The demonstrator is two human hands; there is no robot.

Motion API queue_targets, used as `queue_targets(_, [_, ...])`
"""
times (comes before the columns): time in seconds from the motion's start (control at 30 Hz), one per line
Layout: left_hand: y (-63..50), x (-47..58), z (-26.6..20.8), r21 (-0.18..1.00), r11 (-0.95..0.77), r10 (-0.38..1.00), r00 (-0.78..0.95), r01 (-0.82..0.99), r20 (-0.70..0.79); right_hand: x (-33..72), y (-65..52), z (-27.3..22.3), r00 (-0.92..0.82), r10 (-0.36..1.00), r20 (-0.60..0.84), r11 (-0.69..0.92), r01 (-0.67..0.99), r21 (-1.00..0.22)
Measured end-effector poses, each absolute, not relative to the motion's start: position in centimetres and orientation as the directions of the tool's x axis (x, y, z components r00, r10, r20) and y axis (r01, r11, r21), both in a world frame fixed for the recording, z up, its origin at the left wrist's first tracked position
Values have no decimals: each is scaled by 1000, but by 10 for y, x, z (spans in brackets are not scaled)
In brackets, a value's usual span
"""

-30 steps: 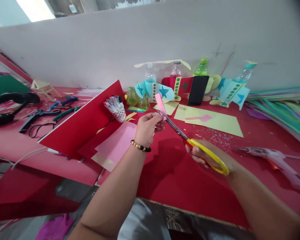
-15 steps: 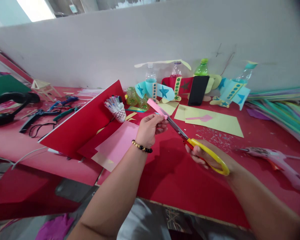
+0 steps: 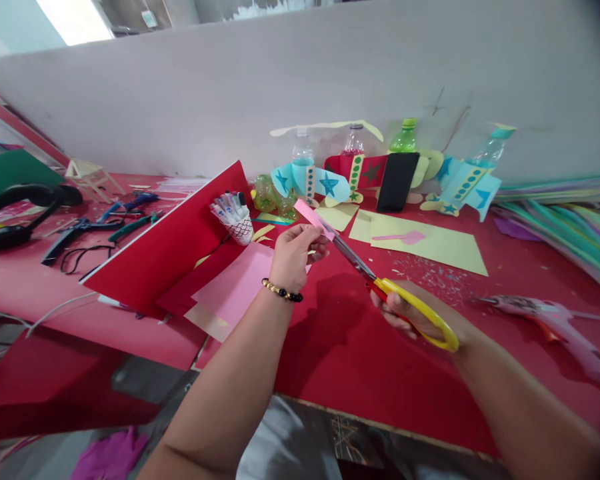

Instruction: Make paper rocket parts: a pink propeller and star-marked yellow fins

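Note:
My left hand [image 3: 299,255] pinches a small strip of pink paper [image 3: 309,212] above the red table. In my right hand [image 3: 400,313] is a pair of scissors [image 3: 356,260] with yellow and red handles, its blades reaching up to the pink paper. The blade tips meet the strip beside my left fingertips; whether they are closed through it I cannot tell. Beneath my left forearm lies a sheet of pink paper [image 3: 240,280]. A pink cut-out [image 3: 413,237] with a thin stem rests on a pale yellow sheet [image 3: 450,250] beyond the scissors.
Bottle planes with paper wings [image 3: 325,183] stand along the wall, beside a black phone [image 3: 398,181]. A cup of markers [image 3: 237,227] sits before a leaning red board [image 3: 180,260]. A pink glue gun [image 3: 545,310] lies at right; pliers [image 3: 70,237] and headphones [image 3: 20,220] at left.
My left hand has shifted slightly left and its fingers sit a little differently on the pink strip. The scissors and right hand stay almost where they were.

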State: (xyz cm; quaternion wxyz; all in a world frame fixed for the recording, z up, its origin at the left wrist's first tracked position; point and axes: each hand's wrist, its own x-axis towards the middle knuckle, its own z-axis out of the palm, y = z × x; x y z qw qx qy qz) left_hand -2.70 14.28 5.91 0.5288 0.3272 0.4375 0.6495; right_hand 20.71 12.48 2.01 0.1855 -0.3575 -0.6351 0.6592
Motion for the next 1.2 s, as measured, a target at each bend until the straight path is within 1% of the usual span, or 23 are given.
queue_targets(0.37, [144, -25, 55, 893, -55, 973, -226, -448, -53, 199, 123, 17, -662, 707, -250, -169, 184, -968])
queue_targets(0.5, [145, -24, 54, 885, -64, 974, -221, -461, -44, 196, 122, 19, -646, 728, -230, -140, 188, -972])
queue_targets(0.63, [145, -24, 54, 883, -69, 974, -221, -465, -40, 198, 122, 12, -660, 719, -217, -105, 205, -973])
queue_targets(0.9, [146, -25, 55, 892, -63, 974, -221, -448, -42, 203, 121, 1, -615, 752, -237, -101, 248, -964])
queue_targets(1.03, [145, -26, 57, 900, -51, 976, -212, -433, -47, 201, 117, 8, -616, 761, -205, -74, 232, -970])
queue_targets(1.2, [142, -23, 58, 909, -34, 987, -160, -414, -35, 198, 114, 19, -642, 751, -152, -38, 188, -981])
